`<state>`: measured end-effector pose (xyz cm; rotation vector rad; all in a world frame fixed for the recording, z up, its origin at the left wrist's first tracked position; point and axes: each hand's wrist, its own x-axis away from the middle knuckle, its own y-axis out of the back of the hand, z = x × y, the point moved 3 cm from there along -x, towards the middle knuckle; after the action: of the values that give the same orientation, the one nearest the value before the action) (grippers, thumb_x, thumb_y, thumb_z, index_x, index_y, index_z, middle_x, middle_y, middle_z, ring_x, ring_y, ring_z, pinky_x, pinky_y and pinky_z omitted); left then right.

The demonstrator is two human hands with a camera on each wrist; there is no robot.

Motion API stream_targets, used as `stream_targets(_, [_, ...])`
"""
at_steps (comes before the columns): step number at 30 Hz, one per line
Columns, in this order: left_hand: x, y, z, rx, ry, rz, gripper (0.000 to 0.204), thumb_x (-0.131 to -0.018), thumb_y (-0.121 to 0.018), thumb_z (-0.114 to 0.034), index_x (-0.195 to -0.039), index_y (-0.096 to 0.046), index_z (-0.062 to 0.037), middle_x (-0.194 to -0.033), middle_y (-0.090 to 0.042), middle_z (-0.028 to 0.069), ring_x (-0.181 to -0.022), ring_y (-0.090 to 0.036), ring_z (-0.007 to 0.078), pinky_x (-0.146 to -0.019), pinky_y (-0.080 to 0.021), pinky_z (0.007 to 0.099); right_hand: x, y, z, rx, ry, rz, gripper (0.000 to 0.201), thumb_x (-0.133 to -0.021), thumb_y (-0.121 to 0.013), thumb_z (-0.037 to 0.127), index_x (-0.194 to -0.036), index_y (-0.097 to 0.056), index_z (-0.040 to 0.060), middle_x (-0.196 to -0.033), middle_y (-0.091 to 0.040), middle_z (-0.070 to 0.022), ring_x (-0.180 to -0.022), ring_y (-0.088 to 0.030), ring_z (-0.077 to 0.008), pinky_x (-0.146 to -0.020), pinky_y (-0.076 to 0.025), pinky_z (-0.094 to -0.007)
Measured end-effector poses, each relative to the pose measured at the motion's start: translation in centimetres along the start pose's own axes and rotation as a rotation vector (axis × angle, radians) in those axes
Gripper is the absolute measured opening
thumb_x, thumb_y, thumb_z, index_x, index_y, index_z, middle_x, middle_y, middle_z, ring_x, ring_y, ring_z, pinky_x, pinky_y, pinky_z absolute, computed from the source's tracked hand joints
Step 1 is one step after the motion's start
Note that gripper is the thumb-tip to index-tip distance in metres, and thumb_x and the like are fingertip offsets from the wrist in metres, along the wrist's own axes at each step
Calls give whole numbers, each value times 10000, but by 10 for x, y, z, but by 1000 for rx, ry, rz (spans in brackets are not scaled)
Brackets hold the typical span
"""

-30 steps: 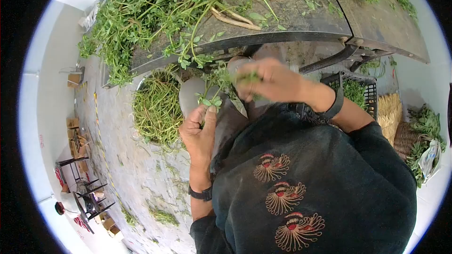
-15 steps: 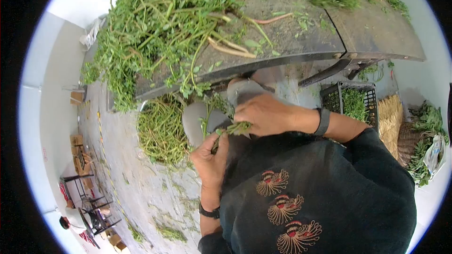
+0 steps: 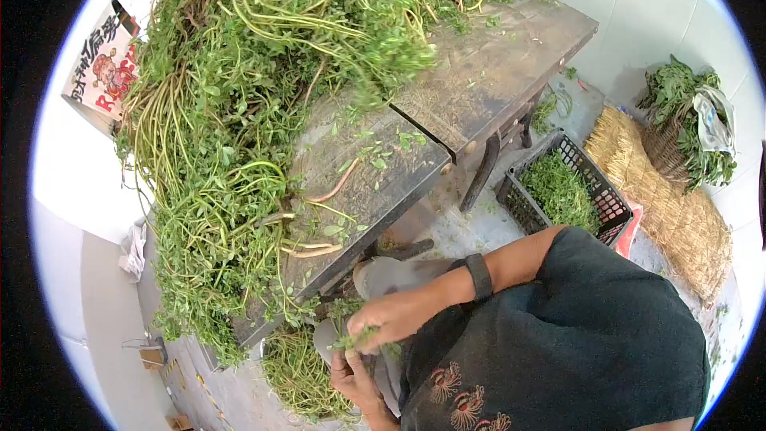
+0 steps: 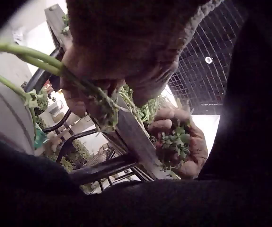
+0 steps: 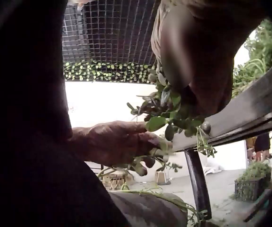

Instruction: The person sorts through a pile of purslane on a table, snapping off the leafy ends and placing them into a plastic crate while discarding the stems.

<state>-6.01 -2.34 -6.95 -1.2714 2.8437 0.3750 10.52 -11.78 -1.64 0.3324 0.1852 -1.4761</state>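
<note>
Low in the head view, my left hand (image 3: 361,385) pinches a purslane stem between thumb and fingers. The pale green stem (image 4: 43,59) sticks out past those fingers in the left wrist view. My right hand (image 3: 391,318) is just above the left one, its fingers curled around a bunch of leafy purslane tips (image 5: 171,111) with thick, paddle-shaped leaves. Both hands are close together over the knees, near the table edge. Beyond them a big heap of purslane (image 3: 215,136) covers the left part of the dark table (image 3: 479,72).
Beneath the table edge lies a pile of bare stems (image 3: 299,375) by the left knee. A black plastic crate (image 3: 610,199) with green tips stands on the floor at right. Behind it are a straw mat (image 3: 662,199) and a basket (image 3: 664,148) with leafy greens.
The head view has swung right, showing more table and crate. My right hand was blurred and apart from the left a second ago, then came close to it and stays there.
</note>
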Motion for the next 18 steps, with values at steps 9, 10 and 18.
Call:
stream_targets(9, [6,19,-3,-118,42,-244,349,-929,-473,-166,-1163,-521,88,-1019,-600,168,-922,-577,212,-805,-467,319,20,24,-17,-31,-513,-248,412,-901,-545,295,-1124,-546,-51,-576,-568,-41,-552,-553,-103,-519,-444,-248])
stream_targets(10, [7,23,-4,-165,9,-263,337,-924,-483,-156,-1152,-530,89,-1007,-609,155,-909,-581,203,-799,-472,311,21,28,-7,71,-550,-233,443,-889,-560,310,-1149,-543,-48,-576,-565,-42,-555,-553,-102,-518,-444,-251])
stream_targets(18, [1,65,15,-239,90,-353,263,-896,-539,-126,-1097,-597,33,-1000,-639,111,-862,-592,138,-761,-478,269,22,26,-42,-103,-355,-392,229,-834,-654,164,-1018,-614,34,-728,-551,54,-573,-458,-34,-481,-372,-205])
